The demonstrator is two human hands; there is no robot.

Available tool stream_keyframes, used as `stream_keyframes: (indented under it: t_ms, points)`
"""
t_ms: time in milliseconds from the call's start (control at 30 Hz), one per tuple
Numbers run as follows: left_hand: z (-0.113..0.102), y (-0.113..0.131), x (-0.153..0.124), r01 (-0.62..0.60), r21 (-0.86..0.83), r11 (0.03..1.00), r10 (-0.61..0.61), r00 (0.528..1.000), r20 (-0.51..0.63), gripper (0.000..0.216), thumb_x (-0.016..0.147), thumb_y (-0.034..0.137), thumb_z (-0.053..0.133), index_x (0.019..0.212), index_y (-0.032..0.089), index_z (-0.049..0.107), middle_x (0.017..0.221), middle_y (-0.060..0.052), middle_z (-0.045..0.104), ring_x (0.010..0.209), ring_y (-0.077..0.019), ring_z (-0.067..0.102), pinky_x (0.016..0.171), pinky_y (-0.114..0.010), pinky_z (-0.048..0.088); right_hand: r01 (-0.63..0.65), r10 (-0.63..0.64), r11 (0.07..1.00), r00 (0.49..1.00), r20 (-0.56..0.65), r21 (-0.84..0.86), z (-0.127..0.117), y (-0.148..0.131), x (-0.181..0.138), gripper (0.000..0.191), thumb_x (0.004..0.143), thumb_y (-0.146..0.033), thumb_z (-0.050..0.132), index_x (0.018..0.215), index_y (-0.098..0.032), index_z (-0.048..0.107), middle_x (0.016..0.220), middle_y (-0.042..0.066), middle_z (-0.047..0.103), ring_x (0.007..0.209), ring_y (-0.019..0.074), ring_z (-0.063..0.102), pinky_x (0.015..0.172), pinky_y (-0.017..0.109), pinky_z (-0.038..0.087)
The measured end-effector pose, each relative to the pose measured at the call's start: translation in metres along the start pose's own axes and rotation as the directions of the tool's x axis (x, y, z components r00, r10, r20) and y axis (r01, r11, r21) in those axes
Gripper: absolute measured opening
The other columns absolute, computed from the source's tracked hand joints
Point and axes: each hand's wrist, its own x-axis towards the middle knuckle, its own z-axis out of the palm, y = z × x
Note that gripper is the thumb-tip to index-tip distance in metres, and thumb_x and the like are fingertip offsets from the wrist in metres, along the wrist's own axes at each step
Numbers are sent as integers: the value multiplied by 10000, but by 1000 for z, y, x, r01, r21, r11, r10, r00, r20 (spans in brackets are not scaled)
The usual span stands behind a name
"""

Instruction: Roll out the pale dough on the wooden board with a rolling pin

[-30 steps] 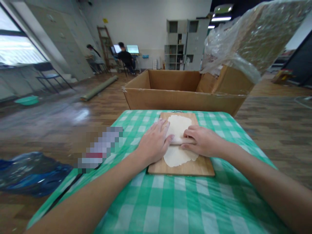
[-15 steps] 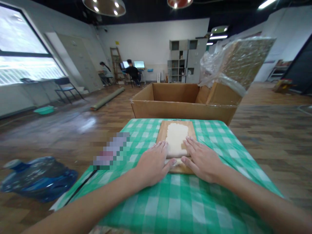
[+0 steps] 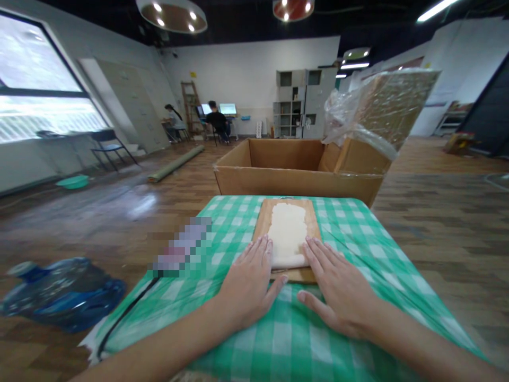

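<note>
A pale sheet of dough (image 3: 287, 233), folded into a long strip, lies on a wooden cutting board (image 3: 262, 225) on the green-and-white checked tablecloth (image 3: 278, 339). My left hand (image 3: 248, 284) lies flat with fingers together, its fingertips at the dough's near left edge. My right hand (image 3: 338, 289) lies flat and spread on the cloth, fingertips touching the board's near right corner. Neither hand holds anything.
An open cardboard box (image 3: 294, 167) stands behind the table, with a plastic-wrapped bundle (image 3: 382, 106) at its right. A blurred-out object (image 3: 178, 249) lies left on the cloth. A blue water jug (image 3: 59, 292) lies on the wooden floor. People sit at desks far back.
Both hands slid back toward me, off the dough onto the near edge of the board and cloth. The dough went from half folded to a neat folded strip. My head tilted up.
</note>
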Motion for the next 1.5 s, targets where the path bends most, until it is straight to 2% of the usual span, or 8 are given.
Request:
stream_keyframes:
  t_ms: [133,233,367,467,633,800,1033,1500]
  points:
    - [9,-21,41,50,-55,997,-46,997,65,688,1067,567,326,1513,72,498,1589,-237,498,1519,-357,429,1249,-517,324,-27,26,999,998,56,17,6,20,43,828,1068,-663,281,1600,-47,428,1646,220,403,1548,342,357,1273,504,296]
    - [22,-46,81,55,-93,994,-52,998,39,701,1067,602,314,1502,83,495,1585,-236,500,1546,-356,378,1251,-535,281,-48,45,999,992,117,17,14,42,81,805,1096,-611,170,1517,-33,540,1590,228,491,1539,338,376,1270,500,292]
    - [36,-74,125,-83,-154,985,99,991,96,550,1082,516,333,1412,144,569,1587,-199,507,1553,-322,358,1244,-500,261,-49,50,999,993,106,-17,25,65,118,709,1102,-586,181,1513,-160,572,1615,141,493,1587,339,262,1270,553,258]
    - [38,-81,137,-122,-163,979,145,980,138,509,1095,451,286,1368,145,588,1561,-191,534,1531,-306,391,1239,-490,259,-129,132,991,988,85,-37,29,70,125,755,1087,-641,194,1544,-147,538,1661,159,416,1601,370,201,1259,582,265]
    - [26,-64,107,-107,-94,990,115,990,83,616,1096,520,258,1419,82,547,1558,-238,521,1524,-333,406,1250,-512,266,-137,142,989,984,107,-55,23,49,103,868,1071,-685,159,1587,-48,445,1662,218,384,1585,364,256,1257,555,286]
    - [10,-37,60,-56,-49,997,60,995,78,604,1111,487,220,1516,116,471,1592,-171,513,1520,-298,431,1253,-481,323,-110,115,992,991,71,-69,14,17,57,880,1067,-678,240,1592,7,407,1656,249,368,1556,352,337,1253,513,322]
    - [-9,-12,5,-82,-32,996,86,987,138,671,1079,510,359,1614,104,360,1699,-161,352,1583,-295,323,1304,-476,266,-36,37,996,999,12,-87,6,-16,-2,929,1025,-728,374,1662,-59,280,1696,221,298,1568,391,294,1248,594,314]
    - [-24,0,-34,-170,-14,985,170,973,155,866,1036,524,461,1695,133,58,1757,-145,185,1638,-277,133,1325,-479,175,24,-27,996,999,-37,-91,-8,-40,-39,1041,979,-636,540,1698,-80,32,1735,192,162,1591,411,205,1260,593,313]
